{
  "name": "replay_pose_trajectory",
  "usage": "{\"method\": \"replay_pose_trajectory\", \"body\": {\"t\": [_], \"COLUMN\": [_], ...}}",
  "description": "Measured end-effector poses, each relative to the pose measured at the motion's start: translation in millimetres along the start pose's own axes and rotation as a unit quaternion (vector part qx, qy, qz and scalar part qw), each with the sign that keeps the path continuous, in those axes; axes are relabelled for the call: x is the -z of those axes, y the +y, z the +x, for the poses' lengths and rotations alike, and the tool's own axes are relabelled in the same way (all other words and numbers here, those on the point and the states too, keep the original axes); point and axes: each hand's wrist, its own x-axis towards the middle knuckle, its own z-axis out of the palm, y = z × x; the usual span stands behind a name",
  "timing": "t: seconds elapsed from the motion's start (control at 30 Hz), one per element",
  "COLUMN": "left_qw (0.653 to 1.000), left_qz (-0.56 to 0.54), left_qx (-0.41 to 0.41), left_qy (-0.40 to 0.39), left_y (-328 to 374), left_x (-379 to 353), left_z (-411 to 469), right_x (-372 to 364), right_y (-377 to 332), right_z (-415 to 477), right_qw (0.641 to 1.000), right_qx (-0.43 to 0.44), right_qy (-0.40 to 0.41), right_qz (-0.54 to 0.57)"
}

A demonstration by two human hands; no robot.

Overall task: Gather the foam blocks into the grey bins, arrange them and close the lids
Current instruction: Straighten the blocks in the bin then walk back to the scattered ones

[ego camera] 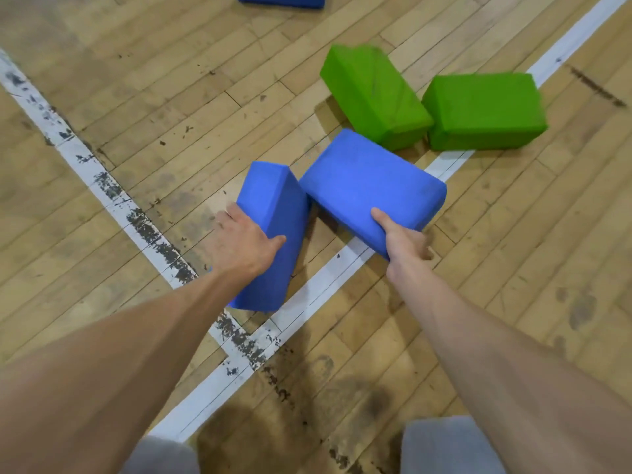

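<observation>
Gripping one blue block [273, 230] per hand, left hand [239, 241] and right hand [403, 237], these look light, squishy, easy to pinch by the edge.

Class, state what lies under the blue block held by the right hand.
Under that blue block, floor and a white line show. Fingers of the right hand there are covered; only its thumb shows on top.
</observation>
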Motion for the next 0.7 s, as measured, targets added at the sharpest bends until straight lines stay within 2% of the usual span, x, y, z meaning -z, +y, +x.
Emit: {"method": "replay_pose_trajectory", "body": {"t": [0.07, 0.13, 0.27, 0.53, 0.7], "left_qw": [0.999, 0.998, 0.993, 0.993, 0.973], "left_qz": [0.009, -0.022, -0.062, -0.094, -0.144], "left_qx": [0.019, 0.048, 0.095, 0.076, 0.157], "left_qy": [-0.029, -0.047, -0.045, 0.015, 0.095], "left_y": [-9, -19, -38, -89, -134], "left_x": [33, 85, 231, 553, 654], "left_z": [-20, -50, -116, -277, -359], "right_x": [24, 51, 91, 137, 138], "right_y": [-19, -43, -102, -252, -301], "right_z": [-41, -95, -234, -542, -669], "right_qw": [0.987, 0.948, 0.854, 0.740, 0.677], "right_qx": [0.069, 0.151, 0.277, 0.413, 0.497], "right_qy": [0.060, 0.081, 0.048, -0.055, -0.111], "right_qz": [-0.131, -0.267, -0.438, -0.528, -0.532]}}
